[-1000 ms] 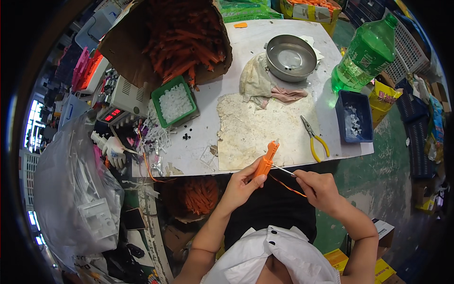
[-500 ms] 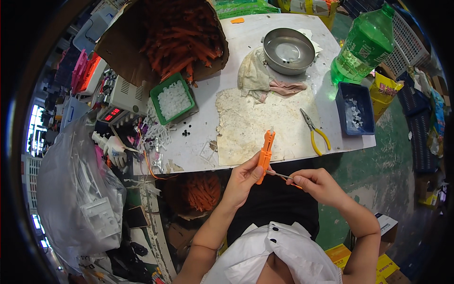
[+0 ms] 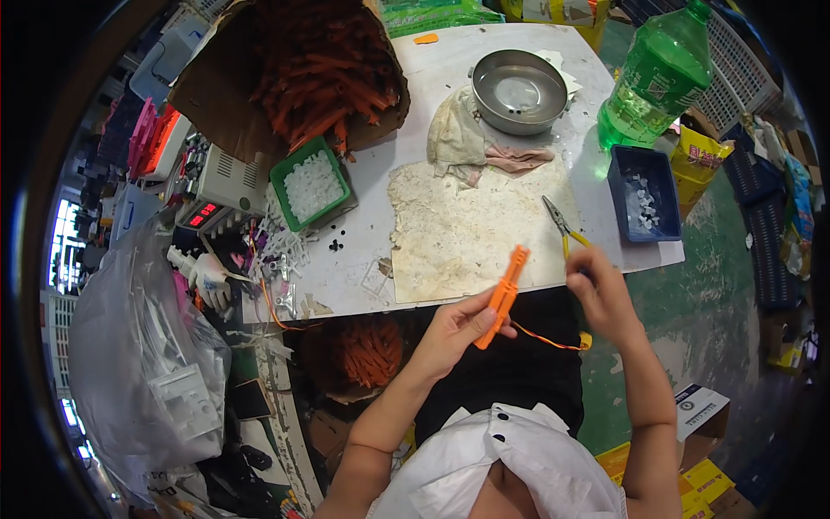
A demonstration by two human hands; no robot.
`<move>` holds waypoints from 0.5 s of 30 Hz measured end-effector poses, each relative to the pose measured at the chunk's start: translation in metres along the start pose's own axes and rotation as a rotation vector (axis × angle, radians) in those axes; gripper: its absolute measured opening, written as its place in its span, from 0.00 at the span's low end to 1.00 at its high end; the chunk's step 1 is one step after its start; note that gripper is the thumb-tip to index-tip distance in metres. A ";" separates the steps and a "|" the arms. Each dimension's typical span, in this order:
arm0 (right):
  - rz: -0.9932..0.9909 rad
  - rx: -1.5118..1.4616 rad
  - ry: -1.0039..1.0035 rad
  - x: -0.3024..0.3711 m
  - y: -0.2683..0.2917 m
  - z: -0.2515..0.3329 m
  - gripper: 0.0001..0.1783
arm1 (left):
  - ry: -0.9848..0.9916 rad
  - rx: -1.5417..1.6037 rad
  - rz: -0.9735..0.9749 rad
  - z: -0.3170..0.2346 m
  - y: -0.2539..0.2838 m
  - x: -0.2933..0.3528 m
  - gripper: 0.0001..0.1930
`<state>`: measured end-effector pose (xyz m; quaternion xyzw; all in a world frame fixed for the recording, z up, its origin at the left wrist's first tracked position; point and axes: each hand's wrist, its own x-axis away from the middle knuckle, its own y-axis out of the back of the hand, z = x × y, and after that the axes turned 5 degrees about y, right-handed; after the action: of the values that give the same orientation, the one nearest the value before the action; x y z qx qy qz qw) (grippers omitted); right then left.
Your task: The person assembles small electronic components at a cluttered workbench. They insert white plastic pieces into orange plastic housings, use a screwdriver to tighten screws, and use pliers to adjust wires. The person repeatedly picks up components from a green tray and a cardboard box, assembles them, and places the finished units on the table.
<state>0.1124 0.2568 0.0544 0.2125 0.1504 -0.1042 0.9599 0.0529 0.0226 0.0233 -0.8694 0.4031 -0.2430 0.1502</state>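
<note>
Left of the pliers (image 3: 564,227), the left hand (image 3: 458,333) pinches the orange stick (image 3: 505,299), best kept steady; the right hand's (image 3: 603,296) grip is unclear.

Pliers (image 3: 557,216) partly hidden behind right hand (image 3: 603,296), contact unclear. Cardboard box (image 3: 216,97) cut off by view's top edge.

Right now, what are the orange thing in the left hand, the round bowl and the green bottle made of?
The orange piece looks like hard plastic, fairly matte, with one even colour. The round bowl is probably metal: grey with a dull shine. The green bottle seems to be glossy plastic, because light shows through it.
</note>
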 end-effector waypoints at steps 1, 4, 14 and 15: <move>0.035 -0.112 -0.037 -0.007 -0.002 -0.007 0.08 | 0.030 -0.010 0.035 -0.002 -0.004 -0.001 0.26; 0.112 -0.514 -0.243 -0.021 -0.010 -0.019 0.10 | 0.048 0.016 0.133 -0.013 -0.010 -0.002 0.26; 0.039 -0.728 -0.547 0.007 -0.074 -0.011 0.10 | -0.673 0.187 -0.349 0.024 -0.007 -0.020 0.27; -0.006 -0.304 -0.331 0.003 -0.069 -0.010 0.10 | -0.707 0.219 -0.321 0.019 -0.006 -0.020 0.25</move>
<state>0.0947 0.1993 0.0189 0.0449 0.0054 -0.1168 0.9921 0.0558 0.0434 0.0037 -0.9302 0.1573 0.0092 0.3315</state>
